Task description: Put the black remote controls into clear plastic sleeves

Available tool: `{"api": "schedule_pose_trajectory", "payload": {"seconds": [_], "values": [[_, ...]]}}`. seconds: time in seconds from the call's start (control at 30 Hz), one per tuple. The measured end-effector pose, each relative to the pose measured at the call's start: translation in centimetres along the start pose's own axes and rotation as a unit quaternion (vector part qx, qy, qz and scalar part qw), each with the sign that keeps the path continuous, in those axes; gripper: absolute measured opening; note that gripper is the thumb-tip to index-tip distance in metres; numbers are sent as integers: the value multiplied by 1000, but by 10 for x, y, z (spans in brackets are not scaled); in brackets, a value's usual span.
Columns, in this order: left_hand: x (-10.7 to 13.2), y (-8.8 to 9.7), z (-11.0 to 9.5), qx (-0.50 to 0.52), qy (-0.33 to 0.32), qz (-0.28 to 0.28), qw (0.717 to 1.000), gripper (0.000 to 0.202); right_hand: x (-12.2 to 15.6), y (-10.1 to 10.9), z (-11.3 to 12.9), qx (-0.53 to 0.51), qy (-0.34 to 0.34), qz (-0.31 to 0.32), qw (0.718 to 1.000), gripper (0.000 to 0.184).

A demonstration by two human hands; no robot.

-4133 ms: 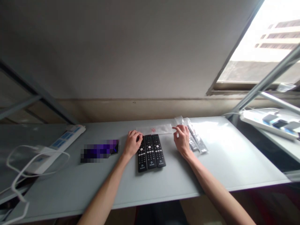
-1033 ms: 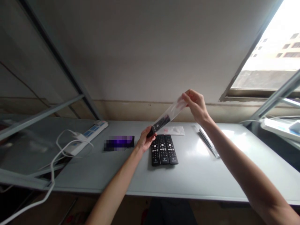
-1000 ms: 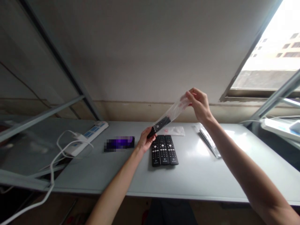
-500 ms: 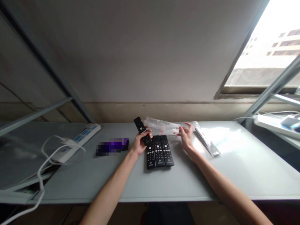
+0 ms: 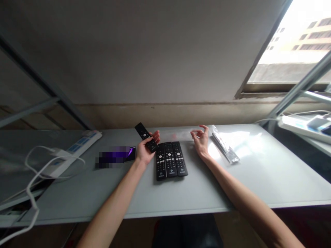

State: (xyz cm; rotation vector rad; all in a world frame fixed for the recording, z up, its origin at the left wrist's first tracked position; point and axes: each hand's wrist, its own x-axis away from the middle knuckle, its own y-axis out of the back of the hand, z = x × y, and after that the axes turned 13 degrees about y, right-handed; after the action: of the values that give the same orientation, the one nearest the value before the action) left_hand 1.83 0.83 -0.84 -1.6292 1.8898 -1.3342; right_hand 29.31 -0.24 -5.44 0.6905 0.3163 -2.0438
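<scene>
My left hand (image 5: pixel 146 150) is closed around a black remote control (image 5: pixel 145 135), which tilts up and to the left with its buttons facing me. Three similar black remotes (image 5: pixel 169 160) lie side by side on the table, just right of that hand. A clear plastic bag (image 5: pixel 174 135) with a reddish mark lies behind them. At the bag's right end is my right hand (image 5: pixel 201 141), its fingers curved and apart, with nothing visible between them. To its right rests a clear plastic sleeve (image 5: pixel 224 144) with a long dark item inside.
A dark phone-like item (image 5: pixel 131 154), partly pixelated, lies left of my left hand. Farther left are a white power strip (image 5: pixel 82 144) and a white cable (image 5: pixel 32 193). Metal frame bars slant up on both sides. On the right stands another white strip (image 5: pixel 294 129).
The held remote and my left hand have shifted left, away from the row of remotes. The clear bag now looks flatter on the table. The camera view has shifted slightly.
</scene>
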Motion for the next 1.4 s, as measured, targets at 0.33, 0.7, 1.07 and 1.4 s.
{"api": "schedule_pose_trajectory", "payload": {"seconds": [0.33, 0.7, 1.07, 1.4], "values": [[8, -11, 7, -35, 28, 75, 996, 24, -3, 0, -7, 48, 14, 32, 998, 45], [2, -6, -1, -40, 54, -22, 997, 27, 0, -3, -4, 140, 49, 109, 983, 18], [5, -9, -6, -127, 43, -44, 990, 29, 11, -6, 19, 229, 179, 261, 921, 32], [41, -32, 8, -479, -18, 85, 873, 42, 35, -12, 92, -88, 2, 266, 960, 44]]}}
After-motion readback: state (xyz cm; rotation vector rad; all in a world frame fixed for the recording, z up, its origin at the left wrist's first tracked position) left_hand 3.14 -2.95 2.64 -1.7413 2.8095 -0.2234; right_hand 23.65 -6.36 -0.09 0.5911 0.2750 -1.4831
